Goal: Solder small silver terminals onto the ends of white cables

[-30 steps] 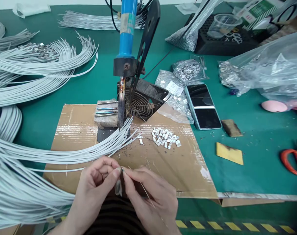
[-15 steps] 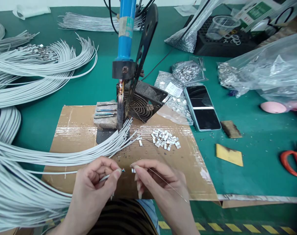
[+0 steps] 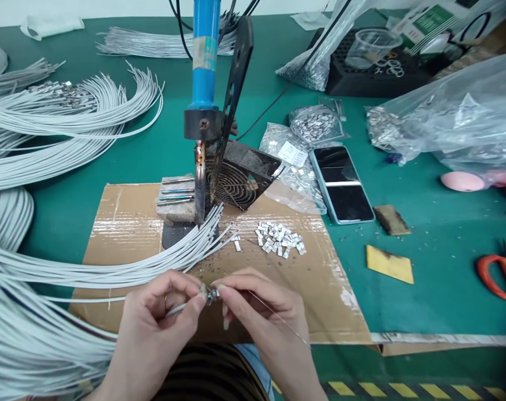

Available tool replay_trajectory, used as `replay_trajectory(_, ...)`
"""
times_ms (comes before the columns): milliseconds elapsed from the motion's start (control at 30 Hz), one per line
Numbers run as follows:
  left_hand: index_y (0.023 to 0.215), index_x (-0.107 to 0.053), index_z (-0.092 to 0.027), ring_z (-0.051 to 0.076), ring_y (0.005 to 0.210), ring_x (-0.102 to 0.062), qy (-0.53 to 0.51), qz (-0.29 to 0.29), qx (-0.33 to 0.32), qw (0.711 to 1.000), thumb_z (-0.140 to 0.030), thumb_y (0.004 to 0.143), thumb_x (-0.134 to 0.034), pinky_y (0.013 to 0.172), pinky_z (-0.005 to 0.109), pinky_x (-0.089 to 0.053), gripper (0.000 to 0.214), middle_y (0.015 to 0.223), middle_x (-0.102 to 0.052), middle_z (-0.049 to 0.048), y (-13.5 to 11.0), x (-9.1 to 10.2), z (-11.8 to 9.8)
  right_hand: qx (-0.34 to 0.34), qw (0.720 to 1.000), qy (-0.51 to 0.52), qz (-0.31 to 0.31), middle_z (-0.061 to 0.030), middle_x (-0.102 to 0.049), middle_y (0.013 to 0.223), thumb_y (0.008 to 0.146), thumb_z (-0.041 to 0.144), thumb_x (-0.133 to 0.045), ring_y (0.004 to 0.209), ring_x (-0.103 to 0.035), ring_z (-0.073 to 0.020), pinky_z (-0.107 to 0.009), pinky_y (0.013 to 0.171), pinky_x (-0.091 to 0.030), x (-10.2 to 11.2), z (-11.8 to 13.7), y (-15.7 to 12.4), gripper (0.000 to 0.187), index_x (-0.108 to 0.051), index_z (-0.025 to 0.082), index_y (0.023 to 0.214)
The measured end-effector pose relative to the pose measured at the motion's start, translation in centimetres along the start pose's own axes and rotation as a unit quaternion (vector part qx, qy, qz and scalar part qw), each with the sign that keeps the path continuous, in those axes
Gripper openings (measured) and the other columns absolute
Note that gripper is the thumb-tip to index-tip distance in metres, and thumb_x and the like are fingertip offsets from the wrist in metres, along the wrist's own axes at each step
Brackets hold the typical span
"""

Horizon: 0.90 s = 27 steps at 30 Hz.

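My left hand [image 3: 161, 320] pinches the end of a thin white cable [image 3: 175, 307] near the front edge of the cardboard sheet [image 3: 127, 223]. My right hand [image 3: 263, 314] pinches a small metal terminal [image 3: 213, 294] against that cable tip and also holds a thin strand of solder wire [image 3: 278, 318] that trails to the right. The two hands' fingertips meet. A pile of small metal terminals [image 3: 280, 238] lies on the cardboard just beyond. A blue-handled soldering iron [image 3: 203, 67] stands clamped upright above a small fan [image 3: 236, 181].
Large bundles of white cables [image 3: 60, 262] fill the left side. A phone [image 3: 341, 184], bags of metal parts [image 3: 315, 123], a yellow sponge piece [image 3: 389, 263], red scissors [image 3: 499, 274] and a big plastic bag [image 3: 448, 120] lie to the right on the green mat.
A second ago the fingertips touched, then the hands parted by a few centimetres; now the right hand has brought the terminal back against the cable tip.
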<state>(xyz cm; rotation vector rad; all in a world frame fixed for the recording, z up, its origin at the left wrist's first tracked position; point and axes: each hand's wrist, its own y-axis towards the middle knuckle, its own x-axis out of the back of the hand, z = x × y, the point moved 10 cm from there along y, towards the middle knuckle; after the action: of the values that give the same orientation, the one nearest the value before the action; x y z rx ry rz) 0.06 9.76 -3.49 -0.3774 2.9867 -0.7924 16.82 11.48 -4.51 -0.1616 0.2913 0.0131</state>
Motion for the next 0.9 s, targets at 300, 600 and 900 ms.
replay_trajectory(300,0.058,-0.073,-0.019,0.012,0.064,-0.071,-0.004,0.009,-0.01,1.0,-0.011,0.065,-0.084,0.058,0.013,-0.055,0.016,0.069,-0.072,-0.001,0.09,-0.34,-0.39,0.006,0.999,-0.046,0.016,-0.0008,-0.07,0.077,0.089,0.02,-0.083,0.055,-0.057,-0.0093,-0.02,0.05,-0.049,-0.05,0.55,0.15,0.017,-0.091,0.034,0.095)
replay_trajectory(600,0.058,-0.072,-0.021,0.012,0.065,-0.07,-0.004,0.01,-0.027,1.0,-0.01,0.066,-0.083,0.062,0.015,-0.056,0.017,0.07,-0.074,-0.0007,0.17,-0.65,-0.6,0.037,0.997,-0.064,0.019,-0.001,-0.071,0.079,0.089,0.021,-0.083,0.055,-0.056,-0.0093,-0.019,0.047,-0.046,0.27,0.46,0.32,0.019,-0.091,0.036,0.098)
replay_trajectory(900,0.059,-0.072,-0.021,0.011,0.066,-0.07,0.006,-0.002,-0.04,0.999,-0.011,0.068,-0.082,0.064,0.014,-0.055,0.017,0.072,-0.073,-0.0012,0.38,-0.63,-0.82,0.002,0.998,-0.058,0.007,-0.0022,-0.072,0.079,0.089,0.027,-0.083,0.053,-0.057,-0.0099,-0.021,0.047,-0.049,0.35,-0.08,0.54,0.011,-0.091,0.033,0.094)
